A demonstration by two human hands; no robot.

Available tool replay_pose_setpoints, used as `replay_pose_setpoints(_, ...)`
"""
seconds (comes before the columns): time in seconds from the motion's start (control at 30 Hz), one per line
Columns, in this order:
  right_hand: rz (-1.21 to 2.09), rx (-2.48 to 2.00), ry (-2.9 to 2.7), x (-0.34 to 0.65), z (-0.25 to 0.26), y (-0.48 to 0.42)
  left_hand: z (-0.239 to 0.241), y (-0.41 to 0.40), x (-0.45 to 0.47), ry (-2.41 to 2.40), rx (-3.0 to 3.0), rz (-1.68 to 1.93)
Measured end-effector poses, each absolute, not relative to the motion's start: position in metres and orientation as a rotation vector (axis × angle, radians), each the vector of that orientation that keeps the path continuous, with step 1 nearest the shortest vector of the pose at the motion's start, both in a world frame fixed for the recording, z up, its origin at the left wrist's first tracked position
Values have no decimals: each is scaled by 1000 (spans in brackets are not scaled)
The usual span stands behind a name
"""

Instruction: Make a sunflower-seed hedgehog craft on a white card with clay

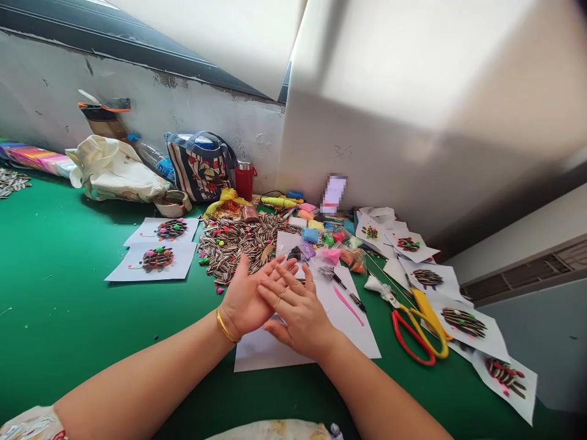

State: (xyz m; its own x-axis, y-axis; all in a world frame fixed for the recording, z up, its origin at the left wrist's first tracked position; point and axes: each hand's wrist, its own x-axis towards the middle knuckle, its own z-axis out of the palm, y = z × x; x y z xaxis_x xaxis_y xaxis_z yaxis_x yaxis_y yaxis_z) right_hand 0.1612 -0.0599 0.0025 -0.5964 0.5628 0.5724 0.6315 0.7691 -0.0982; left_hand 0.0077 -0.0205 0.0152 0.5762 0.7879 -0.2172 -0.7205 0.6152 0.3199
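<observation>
Green table top [68, 318], head view: where do the person's hands stand? (Checker)

Left hand [245, 299] is turned palm inward. Right hand [298, 315] lies across it, palm to palm. All fingers are stretched out flat, none curled. Whether anything is pressed between the palms cannot be told. Both hands are over the white rectangular paper sheet [342, 324], which lies flat on the table straight in front of the person. (Operator)

Which items lie near? (Checker)

Heap of striped sunflower seeds [238, 241]: just beyond the left fingertips, at the sheet's far edge. Thin pink plastic stick [348, 305]: on the sheet, right of the right hand. Red-handled and yellow-handled scissors [397, 324]: further right, off the sheet. (Operator)

Likely faults? (Checker)

Judgement only:
1. Anything small between flat palms is unsecured; with no finger closed round it, it could slip out and drop among the seeds.
2. A forward sweep of the left hand could scatter the seed heap onto the sheet.
3. A forearm dragging over the near edge could shift or crease the sheet.
4. A sideways move of the right hand could knock the pink stick off. (Operator)
</observation>
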Motion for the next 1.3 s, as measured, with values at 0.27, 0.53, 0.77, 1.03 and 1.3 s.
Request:
replay_pose_setpoints(0.27,-118,-814,-2381,162,2,-58,13,-21,9,381,188,879)
replay_pose_setpoints(0.53,-104,-793,-2347,164,1,-58,15,-19,10,407,205,913)
replay_pose_setpoints(0.77,-82,-908,-2194,161,-5,-55,9,-31,19,309,283,802)
replay_pose_setpoints(1.03,-14,-1142,-1915,195,-5,-40,7,-22,17,521,513,1091)
replay_pose_setpoints(1.3,279,-1425,-1971,218,-22,-22,-21,1,5,1179,1770,1141)
